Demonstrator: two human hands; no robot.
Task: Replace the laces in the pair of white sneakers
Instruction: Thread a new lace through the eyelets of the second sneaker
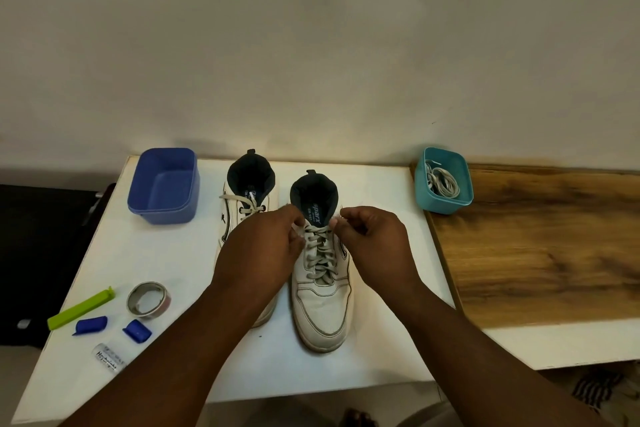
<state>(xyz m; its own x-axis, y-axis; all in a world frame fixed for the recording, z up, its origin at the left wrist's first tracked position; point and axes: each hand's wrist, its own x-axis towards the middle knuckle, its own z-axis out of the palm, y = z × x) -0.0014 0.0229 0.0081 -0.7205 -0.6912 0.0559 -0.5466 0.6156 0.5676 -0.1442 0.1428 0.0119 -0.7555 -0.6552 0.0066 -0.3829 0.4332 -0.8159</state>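
Two white high-top sneakers stand side by side on the white table (374, 191), toes toward me. The right sneaker (322, 308) is laced with a grey lace (320, 253). My left hand (258, 253) pinches the lace end at the left of its top eyelets. My right hand (372, 239) pinches the other lace end at the right. The left sneaker (247, 191) lies partly hidden behind my left forearm, its grey lace loose near the top. A teal tub (445, 201) at the right holds coiled white laces (443, 182).
A blue tub (164, 185) with nothing in it sits at the back left. A green clip (81, 308), a tape roll (149, 298), two blue caps (91, 324) and a small labelled packet (109, 357) lie at the front left. A wooden top (540, 246) adjoins the right.
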